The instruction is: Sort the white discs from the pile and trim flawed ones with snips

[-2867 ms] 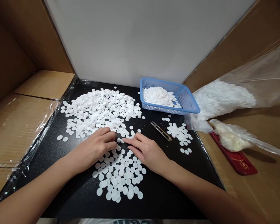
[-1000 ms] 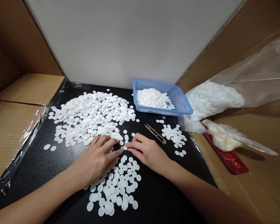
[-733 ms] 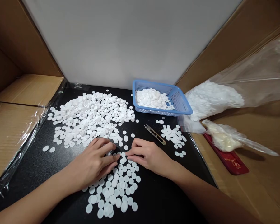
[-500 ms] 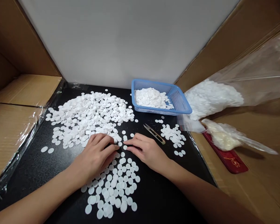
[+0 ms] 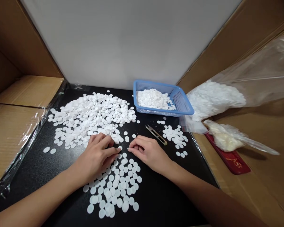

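White discs (image 5: 119, 202) are partly covered by the left hand (image 5: 97, 154), the clear plastic bag (image 5: 265, 72) is cropped at right, and the right hand (image 5: 150, 153)'s pinch cannot be discerned.

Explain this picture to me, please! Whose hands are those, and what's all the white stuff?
Those are one person's bare left hand and right hand. The camera sits on that person's head, looking forward and down. The black table has a big pile of white discs, a looser group nearer, and a smaller group to the right. At the back, a blue basket contains more. Snips lie near the right hand. Both hands reach among the discs; whether either grips one is too small to tell.
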Tool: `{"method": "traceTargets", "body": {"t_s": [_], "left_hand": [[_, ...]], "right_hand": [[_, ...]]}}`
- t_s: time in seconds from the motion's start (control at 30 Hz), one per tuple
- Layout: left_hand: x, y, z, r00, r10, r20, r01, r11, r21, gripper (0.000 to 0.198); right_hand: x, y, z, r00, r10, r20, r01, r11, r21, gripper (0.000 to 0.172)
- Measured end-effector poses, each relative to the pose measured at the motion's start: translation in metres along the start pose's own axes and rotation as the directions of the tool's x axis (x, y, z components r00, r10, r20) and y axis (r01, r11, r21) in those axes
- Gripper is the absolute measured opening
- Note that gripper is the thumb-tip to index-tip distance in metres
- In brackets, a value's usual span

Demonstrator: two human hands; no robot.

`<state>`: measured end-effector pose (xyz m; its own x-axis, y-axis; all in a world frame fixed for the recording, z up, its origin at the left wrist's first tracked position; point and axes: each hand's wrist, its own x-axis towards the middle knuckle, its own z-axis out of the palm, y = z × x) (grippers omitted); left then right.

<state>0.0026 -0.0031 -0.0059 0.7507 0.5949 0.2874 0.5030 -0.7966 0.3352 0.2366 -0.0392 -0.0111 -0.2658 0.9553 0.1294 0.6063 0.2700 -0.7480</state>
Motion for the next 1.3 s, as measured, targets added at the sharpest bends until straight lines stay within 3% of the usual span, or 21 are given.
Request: {"method": "traceTargets", "body": {"t_s": [0.17, 0.37, 0.47, 0.6, 0.73, 0.9, 1.07, 1.2, 1.3], "left_hand": [[-0.003, -0.013, -0.018, 0.988, -0.136, -0.072, 0.129, 0.987, -0.1, 0.019], [-0.009, -0.033, -0.047, 0.938, -0.317, -0.144, 0.29, 0.94, -0.18, 0.017], [-0.012, -0.038, -0.05, 0.924, -0.373, -0.088, 0.353, 0.918, -0.183, 0.015], [-0.014, -0.034, -0.043, 0.925, -0.374, 0.068, 0.381, 0.908, -0.175, 0.016], [-0.014, -0.026, -0.034, 0.914, -0.375, 0.155, 0.397, 0.906, -0.146, 0.012], [-0.014, -0.019, -0.024, 0.934, -0.344, 0.1, 0.352, 0.932, -0.083, 0.004], [-0.014, -0.014, -0.014, 0.974, -0.222, 0.043, 0.219, 0.974, 0.06, 0.006], [-0.015, -0.012, -0.014, 0.996, -0.087, -0.004, 0.086, 0.982, 0.166, 0.017], [-0.015, -0.01, -0.015, 0.999, -0.007, -0.036, 0.015, 0.978, 0.208, 0.02]], "right_hand": [[0.006, 0.004, -0.001, 0.999, 0.025, -0.044, -0.026, 1.0, -0.014, 0.009], [0.003, 0.005, 0.0, 0.999, -0.013, -0.032, 0.013, 1.0, -0.011, 0.014], [0.0, 0.002, -0.002, 0.999, 0.038, 0.015, -0.038, 0.999, 0.003, 0.011], [0.002, -0.005, -0.005, 0.987, 0.059, 0.15, -0.058, 0.998, -0.01, 0.013], [0.009, -0.012, 0.005, 0.994, -0.014, 0.105, 0.022, 0.997, -0.068, 0.01], [0.016, -0.015, 0.02, 0.986, -0.13, 0.104, 0.144, 0.979, -0.142, 0.009], [0.018, -0.016, 0.013, 0.988, -0.063, 0.141, 0.083, 0.987, -0.139, 0.012], [0.014, -0.01, 0.008, 0.979, -0.199, 0.048, 0.204, 0.944, -0.26, 0.01], [0.008, -0.006, 0.005, 0.966, -0.244, 0.087, 0.258, 0.93, -0.263, 0.009]]}}
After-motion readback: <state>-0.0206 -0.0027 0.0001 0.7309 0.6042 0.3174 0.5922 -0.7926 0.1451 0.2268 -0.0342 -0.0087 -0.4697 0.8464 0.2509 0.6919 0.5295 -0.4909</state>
